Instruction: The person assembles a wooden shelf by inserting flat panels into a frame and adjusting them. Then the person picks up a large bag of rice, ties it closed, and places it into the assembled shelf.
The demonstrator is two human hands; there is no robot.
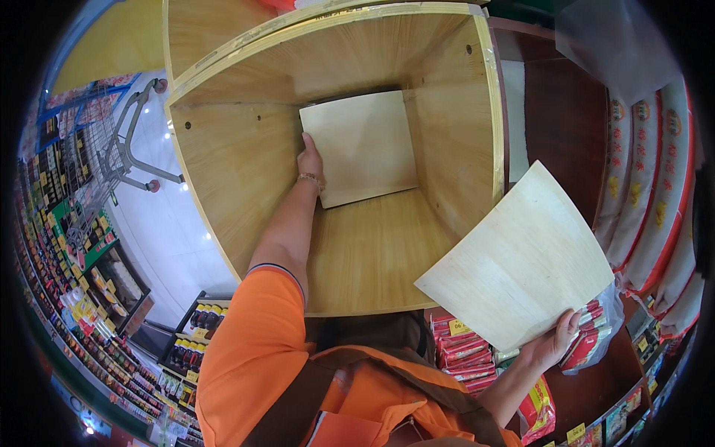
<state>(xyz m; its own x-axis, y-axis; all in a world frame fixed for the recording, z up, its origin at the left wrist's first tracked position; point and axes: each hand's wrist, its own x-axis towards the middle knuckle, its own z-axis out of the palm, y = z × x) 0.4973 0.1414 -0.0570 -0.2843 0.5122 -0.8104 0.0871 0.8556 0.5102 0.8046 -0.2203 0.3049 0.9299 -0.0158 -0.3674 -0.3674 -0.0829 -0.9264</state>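
Observation:
My left hand (310, 159) reaches deep into an open wooden box (372, 276) and is closed on the left edge of a pale thin board (365, 149). That board stands tilted near the back of the box; most of my fingers are hidden behind its edge. Outside the box, at the right, a second pale board (525, 261) is in my right hand (553, 344). My right hand grips it by the lower right edge, the thumb on its face. This board slants up to the box's front right edge and slightly overlaps it.
Long white sacks with red edges (663, 171) stand at the far right. Red packets (462, 346) lie stacked below the second board. A shopping cart (112, 141) is on the pale floor at the left, near shelves of goods (112, 372) and bottles with yellow caps (205, 320).

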